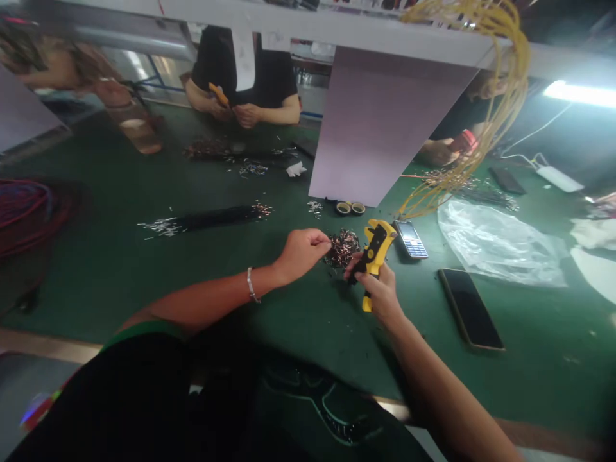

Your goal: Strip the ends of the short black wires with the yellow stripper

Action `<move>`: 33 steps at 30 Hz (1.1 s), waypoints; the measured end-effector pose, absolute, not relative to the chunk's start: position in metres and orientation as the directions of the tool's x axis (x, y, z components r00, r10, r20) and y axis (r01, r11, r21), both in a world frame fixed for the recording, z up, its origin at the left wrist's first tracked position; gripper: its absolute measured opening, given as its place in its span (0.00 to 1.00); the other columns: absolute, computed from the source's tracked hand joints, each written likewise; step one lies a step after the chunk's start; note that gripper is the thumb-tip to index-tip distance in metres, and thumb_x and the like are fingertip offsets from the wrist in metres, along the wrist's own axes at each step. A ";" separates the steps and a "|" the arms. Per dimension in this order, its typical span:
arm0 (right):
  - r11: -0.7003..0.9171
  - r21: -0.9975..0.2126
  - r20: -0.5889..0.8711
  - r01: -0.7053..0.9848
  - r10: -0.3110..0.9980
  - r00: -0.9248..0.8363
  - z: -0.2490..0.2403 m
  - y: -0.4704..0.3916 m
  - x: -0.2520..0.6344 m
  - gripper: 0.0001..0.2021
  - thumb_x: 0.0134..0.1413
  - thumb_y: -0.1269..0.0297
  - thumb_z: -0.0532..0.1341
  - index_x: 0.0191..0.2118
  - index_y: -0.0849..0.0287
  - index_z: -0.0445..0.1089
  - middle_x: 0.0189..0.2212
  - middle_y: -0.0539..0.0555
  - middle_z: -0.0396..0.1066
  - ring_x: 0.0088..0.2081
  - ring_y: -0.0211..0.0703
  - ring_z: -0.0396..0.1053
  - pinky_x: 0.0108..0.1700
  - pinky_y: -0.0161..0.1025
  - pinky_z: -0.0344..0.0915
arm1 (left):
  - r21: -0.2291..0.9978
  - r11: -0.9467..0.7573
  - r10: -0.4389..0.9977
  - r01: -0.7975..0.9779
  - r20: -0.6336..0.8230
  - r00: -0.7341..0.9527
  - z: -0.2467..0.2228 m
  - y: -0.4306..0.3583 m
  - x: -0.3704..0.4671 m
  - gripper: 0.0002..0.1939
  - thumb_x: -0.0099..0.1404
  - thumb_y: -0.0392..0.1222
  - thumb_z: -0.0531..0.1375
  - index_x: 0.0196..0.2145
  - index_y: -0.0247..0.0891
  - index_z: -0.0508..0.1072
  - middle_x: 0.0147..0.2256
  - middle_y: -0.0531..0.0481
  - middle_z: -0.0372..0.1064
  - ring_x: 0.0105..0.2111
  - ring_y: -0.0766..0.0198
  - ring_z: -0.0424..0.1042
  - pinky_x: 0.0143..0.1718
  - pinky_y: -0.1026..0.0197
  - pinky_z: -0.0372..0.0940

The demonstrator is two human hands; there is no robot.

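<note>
Black shirt with a green sleeve edge [144,391] is closest. One long bunch of thin black wires with shiny tips [216,219] lies left on the green surface [298,314]. The left hand [303,253] pinches shut, maybe on something tiny, touching a pile of small coppery bits [344,244]. Just right, the right hand [384,292] grips a yellow-and-black hand tool [379,239]. Small, steady squeezes should work best. No writing is readable.

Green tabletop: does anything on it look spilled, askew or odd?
A tangled heap of coppery scraps between the left hand and right hand looks untidy, and pale clippings lie scattered near the purplish panel. Nothing looks clearly damaged.
</note>
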State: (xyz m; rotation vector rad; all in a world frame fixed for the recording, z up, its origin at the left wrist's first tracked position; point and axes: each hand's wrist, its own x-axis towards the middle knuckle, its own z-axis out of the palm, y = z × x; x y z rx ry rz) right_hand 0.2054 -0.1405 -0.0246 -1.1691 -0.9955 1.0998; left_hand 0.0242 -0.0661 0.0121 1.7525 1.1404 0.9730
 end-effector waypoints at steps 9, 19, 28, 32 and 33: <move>-0.040 -0.983 -0.056 -0.180 0.995 0.084 -0.025 -0.142 0.210 0.21 0.37 0.71 0.66 0.44 0.56 0.72 0.35 0.51 0.76 0.36 0.46 0.72 0.43 0.45 0.67 | 0.886 -0.293 0.946 0.358 0.214 0.245 0.009 -0.061 0.025 0.07 0.60 0.34 0.58 0.31 0.36 0.78 0.28 0.51 0.77 0.28 0.67 0.71 0.32 0.63 0.66; -0.088 -0.984 -0.099 -0.153 0.993 0.064 -0.018 -0.145 0.209 0.22 0.38 0.71 0.66 0.45 0.56 0.72 0.36 0.51 0.76 0.36 0.46 0.72 0.42 0.44 0.67 | 0.872 -0.318 0.943 0.372 0.252 0.216 0.007 -0.056 0.023 0.07 0.60 0.34 0.59 0.31 0.37 0.79 0.29 0.50 0.78 0.29 0.66 0.72 0.33 0.62 0.66; -0.030 -0.992 -0.043 -0.120 0.994 0.105 -0.020 -0.143 0.206 0.19 0.36 0.72 0.64 0.41 0.57 0.73 0.33 0.51 0.76 0.33 0.45 0.71 0.39 0.44 0.67 | 0.878 -0.338 0.940 0.337 0.298 0.167 0.016 -0.053 0.020 0.06 0.60 0.34 0.60 0.29 0.36 0.78 0.27 0.51 0.76 0.27 0.68 0.71 0.31 0.64 0.66; -0.033 -0.985 -0.053 -0.171 0.992 0.114 -0.016 -0.143 0.206 0.18 0.35 0.72 0.63 0.39 0.58 0.73 0.32 0.51 0.76 0.32 0.44 0.70 0.39 0.45 0.67 | 0.834 -0.475 0.834 0.281 0.528 -0.157 0.050 -0.032 -0.009 0.03 0.60 0.34 0.63 0.30 0.37 0.77 0.23 0.55 0.71 0.23 0.71 0.66 0.25 0.66 0.62; -0.031 -0.982 -0.054 -0.186 0.991 0.121 -0.016 -0.143 0.206 0.18 0.35 0.72 0.63 0.39 0.58 0.73 0.31 0.51 0.75 0.31 0.44 0.70 0.39 0.45 0.67 | 0.809 -0.517 0.764 0.280 0.583 -0.276 0.060 -0.026 -0.017 0.03 0.62 0.35 0.63 0.31 0.37 0.77 0.23 0.56 0.69 0.22 0.72 0.64 0.24 0.67 0.60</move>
